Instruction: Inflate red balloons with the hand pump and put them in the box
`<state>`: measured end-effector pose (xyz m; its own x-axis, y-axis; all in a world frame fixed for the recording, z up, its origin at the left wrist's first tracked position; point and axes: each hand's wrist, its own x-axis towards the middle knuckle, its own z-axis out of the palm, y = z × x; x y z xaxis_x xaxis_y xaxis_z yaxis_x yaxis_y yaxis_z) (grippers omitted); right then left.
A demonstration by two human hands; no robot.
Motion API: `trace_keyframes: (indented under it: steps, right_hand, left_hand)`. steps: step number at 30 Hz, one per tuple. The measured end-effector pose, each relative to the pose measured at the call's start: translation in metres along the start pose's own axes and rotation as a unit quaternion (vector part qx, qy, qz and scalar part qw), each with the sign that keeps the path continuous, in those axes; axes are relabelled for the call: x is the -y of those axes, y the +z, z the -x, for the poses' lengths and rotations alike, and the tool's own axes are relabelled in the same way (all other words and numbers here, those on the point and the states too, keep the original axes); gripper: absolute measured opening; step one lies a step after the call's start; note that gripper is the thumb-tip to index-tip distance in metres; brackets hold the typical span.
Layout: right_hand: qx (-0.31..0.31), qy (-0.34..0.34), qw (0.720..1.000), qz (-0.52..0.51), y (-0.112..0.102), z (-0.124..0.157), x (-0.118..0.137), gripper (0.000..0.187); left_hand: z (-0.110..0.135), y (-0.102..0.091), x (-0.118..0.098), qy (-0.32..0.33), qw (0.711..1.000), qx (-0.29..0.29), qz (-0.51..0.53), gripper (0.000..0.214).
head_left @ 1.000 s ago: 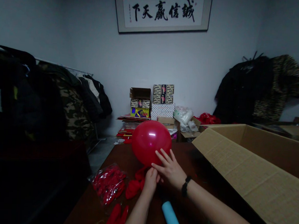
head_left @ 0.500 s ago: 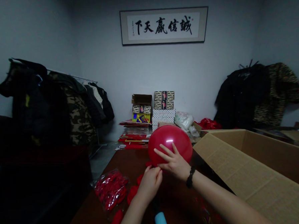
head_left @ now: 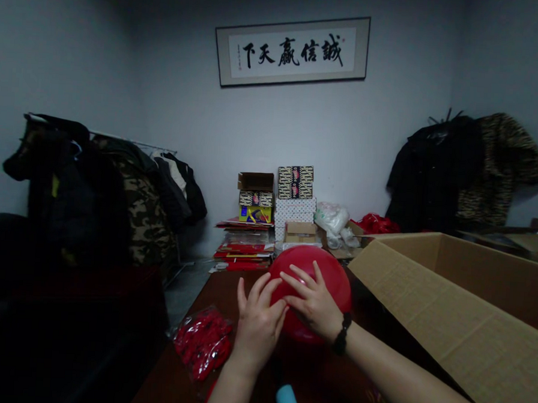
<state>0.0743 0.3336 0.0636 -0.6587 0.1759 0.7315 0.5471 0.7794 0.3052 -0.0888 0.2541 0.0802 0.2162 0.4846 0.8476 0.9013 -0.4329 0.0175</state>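
Observation:
A round, inflated red balloon (head_left: 337, 280) is between my hands above the dark table. My left hand (head_left: 257, 321) has thumb and forefinger pinched together at the balloon's near left side, its other fingers raised and spread. The neck of the balloon is hidden behind the fingers. My right hand (head_left: 315, 301), with a black band on its wrist, lies against the balloon's near face, fingers spread, forefinger and thumb close to the left hand's fingertips. Below the hands lies a light-blue cylinder (head_left: 288, 402) with a dark end. Left of my left wrist is a clear bag of red items (head_left: 204, 342).
A big open cardboard box (head_left: 438, 318) stands along the right side. Behind the table (head_left: 224, 283) are stacked patterned boxes (head_left: 296, 182), flat red packets (head_left: 243, 248) and a white plastic bag (head_left: 333, 220). Clothes hang on a rack (head_left: 141, 143) at the left.
My left hand has gone from a closed fist to a pinch with the other fingers spread. Balloon and right hand have come slightly lower in the view.

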Motion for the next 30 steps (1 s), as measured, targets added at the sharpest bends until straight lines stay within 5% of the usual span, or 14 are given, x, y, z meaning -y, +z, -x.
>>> trace_keyframes:
  steps: [11, 21, 30]
  right_hand:
    - [0.023, 0.056, 0.997, -0.038, -0.01, 0.008, 0.007, 0.021]
    - [0.092, 0.112, 0.988, -0.059, -0.006, 0.023, -0.016, 0.026]
    - [0.122, 0.174, 0.976, -0.051, -0.015, 0.05, -0.043, 0.089]
  left_hand:
    - [-0.003, -0.008, -0.006, 0.018, 1.0, 0.025, 0.004, 0.016]
    - [-0.019, 0.032, -0.013, 0.039, 0.997, 0.063, 0.036, 0.013]
    - [-0.041, 0.061, -0.021, 0.09, 0.992, 0.084, 0.036, 0.01]
